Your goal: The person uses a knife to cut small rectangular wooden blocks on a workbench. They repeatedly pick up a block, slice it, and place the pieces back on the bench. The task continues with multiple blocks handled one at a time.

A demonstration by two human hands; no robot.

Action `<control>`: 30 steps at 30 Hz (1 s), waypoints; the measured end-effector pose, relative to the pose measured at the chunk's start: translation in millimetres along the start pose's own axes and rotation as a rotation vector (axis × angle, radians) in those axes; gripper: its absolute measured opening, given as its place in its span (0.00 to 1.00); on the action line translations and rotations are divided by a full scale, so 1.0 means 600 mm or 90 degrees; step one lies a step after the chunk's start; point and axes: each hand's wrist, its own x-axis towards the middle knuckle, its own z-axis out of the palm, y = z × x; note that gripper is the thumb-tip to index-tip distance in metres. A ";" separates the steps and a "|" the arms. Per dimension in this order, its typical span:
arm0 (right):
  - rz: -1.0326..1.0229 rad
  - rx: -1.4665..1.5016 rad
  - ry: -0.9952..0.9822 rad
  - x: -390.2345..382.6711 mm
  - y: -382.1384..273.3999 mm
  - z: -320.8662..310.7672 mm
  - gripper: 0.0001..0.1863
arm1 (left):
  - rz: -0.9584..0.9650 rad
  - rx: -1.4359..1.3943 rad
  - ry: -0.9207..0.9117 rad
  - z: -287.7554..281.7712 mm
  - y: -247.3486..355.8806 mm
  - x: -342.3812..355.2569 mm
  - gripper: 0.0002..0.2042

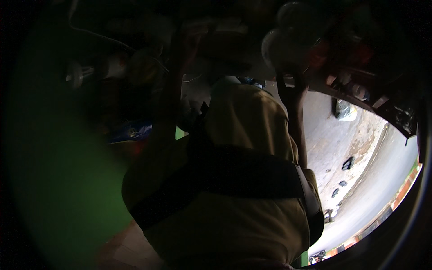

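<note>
The right hand (292, 87) is raised above the yellowish garment (243, 130) with its dark strap (243, 173), its fingers closed around the underside of a pale round object (280, 49), seemingly a jar or bulb among dim clutter. The left hand (186, 40), up and left of the garment, is too dark to say whether it grips anything. Judging by this, the object is grasped but not yet brought down.

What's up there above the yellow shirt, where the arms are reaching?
Above the shirt, the right hand reaches a round pale thing among dim clutter. The left hand goes up into shadow; what it touches is too dark to tell. The shirt hides whatever lies below.
</note>
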 end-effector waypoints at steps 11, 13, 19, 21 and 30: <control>0.020 0.040 -0.128 -0.044 -0.065 0.163 0.12 | 0.158 -0.126 -0.122 0.161 -0.180 0.119 0.33; 0.070 0.038 -0.175 -0.049 -0.086 0.179 0.20 | 0.172 -0.100 -0.148 0.172 -0.189 0.131 0.33; 0.029 -0.101 -0.141 -0.063 -0.088 0.226 0.21 | 0.279 -0.256 -0.215 0.207 -0.271 0.144 0.29; 0.000 -0.192 -0.115 -0.082 -0.057 0.240 0.23 | 0.167 -0.305 -0.176 0.145 -0.194 0.144 0.27; -0.108 -0.255 -0.103 -0.069 0.002 0.279 0.21 | 0.081 -0.295 -0.154 0.026 -0.087 0.041 0.21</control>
